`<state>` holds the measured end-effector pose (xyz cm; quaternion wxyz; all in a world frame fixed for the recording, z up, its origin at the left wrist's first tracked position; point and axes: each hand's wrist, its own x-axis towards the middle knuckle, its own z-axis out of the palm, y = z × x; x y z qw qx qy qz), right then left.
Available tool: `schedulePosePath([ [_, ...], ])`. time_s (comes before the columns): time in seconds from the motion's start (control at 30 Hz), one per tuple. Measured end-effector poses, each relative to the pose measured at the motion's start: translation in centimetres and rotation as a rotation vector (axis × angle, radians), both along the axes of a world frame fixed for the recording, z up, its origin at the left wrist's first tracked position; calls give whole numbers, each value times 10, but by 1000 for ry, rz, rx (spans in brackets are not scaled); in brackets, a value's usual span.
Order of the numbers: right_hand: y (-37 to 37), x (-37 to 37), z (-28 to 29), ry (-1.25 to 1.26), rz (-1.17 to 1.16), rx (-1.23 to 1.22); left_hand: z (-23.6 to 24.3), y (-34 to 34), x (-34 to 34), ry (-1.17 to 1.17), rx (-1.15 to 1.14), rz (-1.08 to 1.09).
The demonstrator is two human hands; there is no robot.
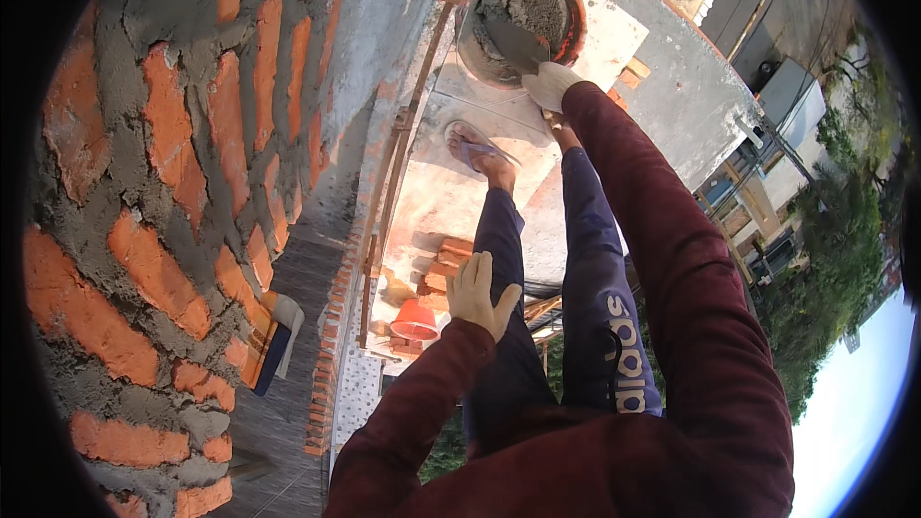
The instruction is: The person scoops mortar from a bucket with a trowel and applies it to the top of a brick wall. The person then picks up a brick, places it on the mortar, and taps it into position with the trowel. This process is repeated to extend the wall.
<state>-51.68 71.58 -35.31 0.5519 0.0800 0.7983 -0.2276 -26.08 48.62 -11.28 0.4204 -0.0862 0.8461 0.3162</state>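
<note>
So the trowel [516, 46] has its blade down in a round tub [578, 31] of wet grey mortar [528, 2], up on the pale board. The right hand [551, 86], gloved, is gripping it at the handle end. The left hand [483, 297], also gloved, holds nothing, fingers spread above the thigh. A sandalled foot [475, 147] stands near the tub, loose bricks [441, 276] and a small red bucket [414, 319] lie further back, and a mortar-smeared brick wall [175, 139] fills the left.
</note>
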Motion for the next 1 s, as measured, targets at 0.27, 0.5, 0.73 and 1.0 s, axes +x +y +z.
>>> schedulePosePath([
  [0.27, 6, -51, 35, -199, 275, 59, -255, -22, -267, 352, 81, 264],
  [0.5, 20, 5, -18, -188, -180, -26, -289, -10, -294, 212, 127, 84],
  [0.73, 5, 43, -8, -141, -447, -139, -258, 24, -277, 146, 127, 94],
  [1.0, 24, 67, -8, -213, -729, -413, -258, 18, -276, 65, 237, 183],
])
